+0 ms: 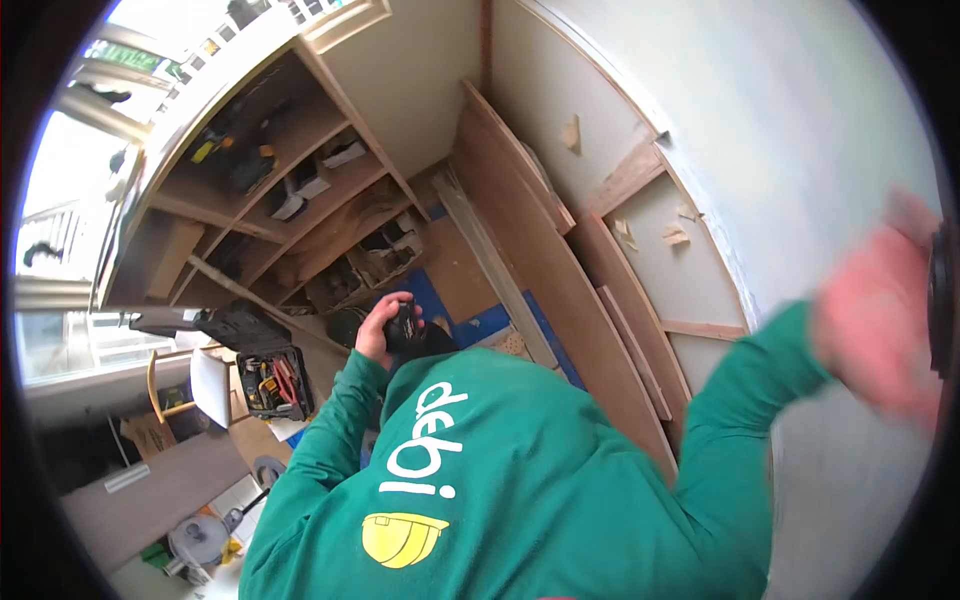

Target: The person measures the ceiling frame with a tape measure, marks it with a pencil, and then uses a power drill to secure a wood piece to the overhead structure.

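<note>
My left hand (pixel 376 330) is closed around a small black rounded object (pixel 405 325) in front of my green sleeve and shirt. I cannot make out exactly what kind of thing it is. At the far right my raised right hand (pixel 875 320) is smeared by motion, in front of the pale wall (pixel 830 130). A dark shape (pixel 940 300) at the picture's rim lies right beside its fingers; whether they touch it I cannot tell.
Long wooden boards (pixel 525 220) lean against the unfinished wall on the right. A wooden shelf unit (pixel 290 165) holds tools. An open black toolbox (pixel 275 385) with red-handled tools stands left, near a chair (pixel 175 405). Blue sheeting (pixel 430 297) lies on the floor.
</note>
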A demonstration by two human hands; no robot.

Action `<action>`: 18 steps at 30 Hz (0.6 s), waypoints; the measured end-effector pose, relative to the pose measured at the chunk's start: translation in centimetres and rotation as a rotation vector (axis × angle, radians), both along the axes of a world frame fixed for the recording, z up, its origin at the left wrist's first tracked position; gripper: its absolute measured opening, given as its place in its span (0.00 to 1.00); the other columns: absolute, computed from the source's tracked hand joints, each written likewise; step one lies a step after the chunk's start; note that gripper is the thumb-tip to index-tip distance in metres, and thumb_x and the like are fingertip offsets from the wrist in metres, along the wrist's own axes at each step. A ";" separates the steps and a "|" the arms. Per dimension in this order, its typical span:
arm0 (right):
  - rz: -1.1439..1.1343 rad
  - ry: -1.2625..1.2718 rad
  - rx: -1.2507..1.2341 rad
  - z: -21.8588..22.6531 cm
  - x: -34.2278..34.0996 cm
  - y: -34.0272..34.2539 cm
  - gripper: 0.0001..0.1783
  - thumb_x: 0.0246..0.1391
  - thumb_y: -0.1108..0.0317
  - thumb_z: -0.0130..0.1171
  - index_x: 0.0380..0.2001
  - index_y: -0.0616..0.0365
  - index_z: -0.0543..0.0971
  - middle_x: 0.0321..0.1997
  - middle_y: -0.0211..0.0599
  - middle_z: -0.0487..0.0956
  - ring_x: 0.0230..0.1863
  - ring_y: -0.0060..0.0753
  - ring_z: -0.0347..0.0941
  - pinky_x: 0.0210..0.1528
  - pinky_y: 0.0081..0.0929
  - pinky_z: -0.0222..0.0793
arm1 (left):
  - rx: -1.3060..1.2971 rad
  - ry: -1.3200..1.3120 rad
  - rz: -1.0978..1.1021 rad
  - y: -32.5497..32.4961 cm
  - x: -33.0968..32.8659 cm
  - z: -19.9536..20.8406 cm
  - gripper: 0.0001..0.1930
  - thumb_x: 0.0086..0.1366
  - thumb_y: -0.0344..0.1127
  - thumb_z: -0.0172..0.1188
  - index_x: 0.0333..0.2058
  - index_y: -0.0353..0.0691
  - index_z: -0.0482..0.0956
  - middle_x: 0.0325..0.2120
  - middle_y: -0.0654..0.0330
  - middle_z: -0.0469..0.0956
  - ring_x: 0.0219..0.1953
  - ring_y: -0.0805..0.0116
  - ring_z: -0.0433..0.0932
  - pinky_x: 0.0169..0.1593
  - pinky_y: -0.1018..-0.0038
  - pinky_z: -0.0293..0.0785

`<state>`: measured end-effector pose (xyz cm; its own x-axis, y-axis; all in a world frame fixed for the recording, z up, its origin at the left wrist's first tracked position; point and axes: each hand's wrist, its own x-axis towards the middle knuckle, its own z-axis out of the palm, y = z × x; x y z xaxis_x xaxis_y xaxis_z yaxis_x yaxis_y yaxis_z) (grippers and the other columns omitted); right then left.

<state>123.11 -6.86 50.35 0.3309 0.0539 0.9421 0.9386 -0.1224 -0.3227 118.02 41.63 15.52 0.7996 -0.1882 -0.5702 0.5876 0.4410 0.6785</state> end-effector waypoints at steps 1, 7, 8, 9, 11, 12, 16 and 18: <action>0.028 0.165 0.091 -4.6 2.7 1.3 0.48 0.59 0.28 0.38 0.59 0.67 0.69 0.58 0.50 0.74 0.54 0.51 0.73 0.61 0.49 0.64 | -0.021 0.001 -0.041 -0.8 1.8 -0.6 0.19 0.67 0.41 0.53 0.52 0.38 0.74 0.40 0.52 0.79 0.40 0.60 0.80 0.48 0.66 0.78; -0.174 1.664 0.664 -35.3 1.5 9.9 0.20 0.65 0.51 0.54 0.54 0.48 0.76 0.40 0.22 0.76 0.39 0.16 0.70 0.40 0.21 0.68 | 0.076 -0.033 -0.274 -6.1 15.4 -4.2 0.19 0.68 0.37 0.55 0.55 0.37 0.72 0.35 0.54 0.79 0.37 0.64 0.80 0.44 0.69 0.77; -0.261 1.799 0.673 -38.0 0.1 11.9 0.23 0.64 0.49 0.55 0.58 0.47 0.75 0.45 0.24 0.78 0.43 0.18 0.72 0.41 0.23 0.70 | 0.118 -0.043 -0.311 -7.3 18.0 -5.1 0.19 0.68 0.37 0.55 0.55 0.37 0.71 0.35 0.54 0.79 0.36 0.65 0.80 0.43 0.70 0.77; -0.237 1.862 0.689 -40.3 -1.0 13.2 0.28 0.63 0.47 0.57 0.61 0.49 0.72 0.52 0.29 0.77 0.49 0.23 0.73 0.46 0.26 0.71 | 0.104 -0.023 -0.336 -8.2 20.6 -6.3 0.21 0.68 0.38 0.56 0.57 0.38 0.71 0.37 0.54 0.79 0.36 0.64 0.80 0.42 0.69 0.78; -0.211 1.982 0.664 -43.4 -1.1 14.7 0.39 0.62 0.43 0.56 0.69 0.52 0.63 0.66 0.39 0.70 0.62 0.35 0.69 0.58 0.36 0.66 | 0.083 0.017 -0.377 -9.8 26.5 -9.7 0.23 0.68 0.39 0.57 0.59 0.40 0.70 0.41 0.53 0.79 0.36 0.63 0.81 0.41 0.68 0.80; -0.261 1.978 0.692 -44.4 -0.2 15.3 0.40 0.62 0.43 0.57 0.68 0.55 0.63 0.66 0.40 0.70 0.63 0.35 0.68 0.60 0.35 0.65 | 0.130 0.044 -0.348 -11.4 29.4 -11.0 0.23 0.66 0.41 0.59 0.57 0.39 0.71 0.38 0.53 0.79 0.34 0.63 0.80 0.37 0.68 0.79; -0.403 1.953 0.729 -50.8 4.6 16.2 0.42 0.62 0.45 0.57 0.69 0.59 0.60 0.71 0.45 0.64 0.70 0.39 0.60 0.67 0.34 0.56 | 0.231 0.110 -0.476 -16.7 41.0 -18.8 0.22 0.62 0.45 0.64 0.49 0.37 0.76 0.31 0.55 0.80 0.26 0.63 0.80 0.29 0.67 0.77; -0.466 1.912 0.725 -56.4 6.3 16.1 0.41 0.62 0.46 0.56 0.71 0.53 0.58 0.71 0.41 0.64 0.69 0.37 0.62 0.62 0.40 0.61 | 0.255 0.131 -0.600 -19.3 45.1 -23.5 0.19 0.61 0.44 0.64 0.45 0.36 0.77 0.31 0.55 0.81 0.26 0.63 0.81 0.31 0.66 0.79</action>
